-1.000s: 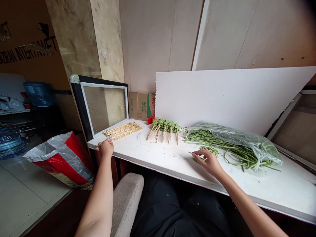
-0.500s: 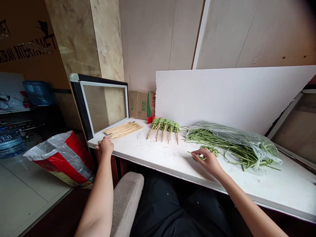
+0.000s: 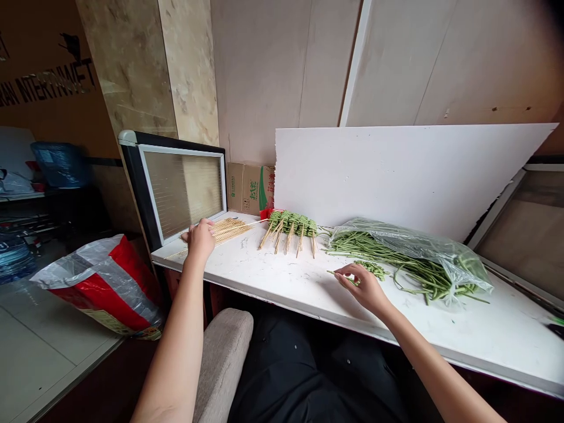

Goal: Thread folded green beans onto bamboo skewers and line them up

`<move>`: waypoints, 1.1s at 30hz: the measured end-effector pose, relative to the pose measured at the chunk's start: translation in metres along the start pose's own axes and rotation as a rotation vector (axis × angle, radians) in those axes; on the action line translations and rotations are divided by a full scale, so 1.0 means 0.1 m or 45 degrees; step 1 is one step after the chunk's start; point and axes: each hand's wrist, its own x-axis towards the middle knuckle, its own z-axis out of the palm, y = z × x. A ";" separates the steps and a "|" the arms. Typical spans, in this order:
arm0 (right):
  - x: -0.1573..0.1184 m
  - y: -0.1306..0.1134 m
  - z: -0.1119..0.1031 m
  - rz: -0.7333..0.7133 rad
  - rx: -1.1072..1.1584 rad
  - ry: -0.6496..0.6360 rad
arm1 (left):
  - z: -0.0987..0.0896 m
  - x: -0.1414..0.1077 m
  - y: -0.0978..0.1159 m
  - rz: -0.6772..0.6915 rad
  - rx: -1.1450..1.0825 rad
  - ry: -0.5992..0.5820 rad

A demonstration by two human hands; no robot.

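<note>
My left hand [image 3: 201, 239] is closed around a bamboo skewer, whose thin end [image 3: 261, 221] sticks out to the right. It is just above a pile of bamboo skewers [image 3: 231, 230] on the left of the white table. My right hand [image 3: 359, 284] pinches a short green bean piece [image 3: 330, 272], its thumb and forefinger together. Beside that hand lies a small heap of cut green beans [image 3: 372, 269], partly hidden by the fingers. Finished-looking skewers of green beans [image 3: 293, 223] lie stacked at the back, their bare sticks pointing toward me.
Long green beans [image 3: 409, 268] spill from a clear plastic bag [image 3: 458, 258] on the right of the white table [image 3: 273, 276]. Behind stand a cardboard box [image 3: 249, 188] and a white board [image 3: 388, 176]. A framed panel [image 3: 185, 191] borders the left; a red-and-white sack [image 3: 106, 288] sits below.
My left hand has moved up and right from the table's front edge, now with a skewer drawn from the pile. My right hand stays nearly in place; the view has shifted slightly.
</note>
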 end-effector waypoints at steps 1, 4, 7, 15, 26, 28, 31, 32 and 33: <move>0.00 -0.04 -0.01 -0.008 0.012 0.004 | -0.02 -0.04 0.15 0.077 -0.011 -0.010; 0.01 -0.20 -0.05 -0.067 0.020 0.059 | -0.03 -0.23 0.61 0.292 -0.060 -0.078; 0.02 -0.39 -0.09 -0.179 -0.019 0.142 | 0.03 -0.51 1.07 0.575 -0.166 -0.122; 0.03 -0.56 -0.10 -0.379 -0.061 0.038 | 0.12 -1.12 1.72 1.085 -0.359 -0.167; 0.01 -0.58 -0.13 -0.210 0.163 0.073 | 0.05 -1.13 1.78 0.986 -0.534 0.259; 0.01 -0.58 -0.14 -0.104 0.235 0.154 | 0.11 -1.10 1.76 0.860 -0.691 0.307; 0.02 -0.61 -0.15 0.009 0.344 0.202 | 0.24 -1.09 1.76 0.690 -0.913 0.110; 0.02 -0.63 -0.15 0.019 0.378 0.202 | 0.28 -1.11 1.77 0.655 -0.973 -0.032; 0.02 -0.66 -0.15 0.020 0.408 0.197 | 0.31 -1.13 1.78 0.632 -1.022 -0.204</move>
